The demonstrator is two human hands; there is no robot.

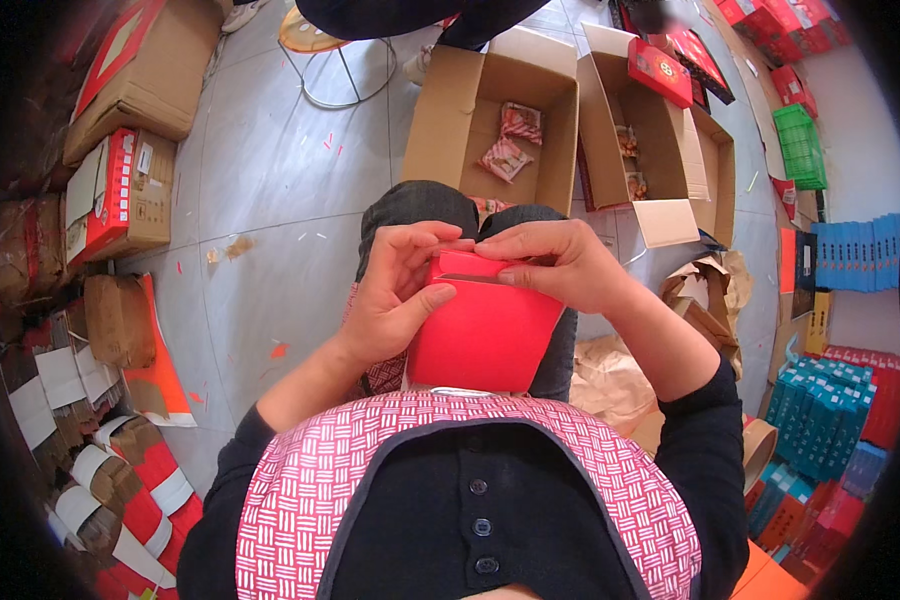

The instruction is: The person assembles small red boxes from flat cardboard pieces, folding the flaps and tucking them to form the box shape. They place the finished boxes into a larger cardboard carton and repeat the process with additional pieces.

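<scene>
L hand (395, 300) & R hand (560, 262) both pinch the top flap of a red paper box (485, 325) held over the lap, fingers curled on its edge. Beyond knees: open cardboard carton (450, 110) w/ snack packets (510, 145) on the floor (270, 170).

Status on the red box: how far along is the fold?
Done: the red box body already stands formed on the lap. In hand: left hand grips its side while right hand presses the top flap down. Left: the flap isn't fully shut; flat red blanks lie stacked on the floor at left.
</scene>
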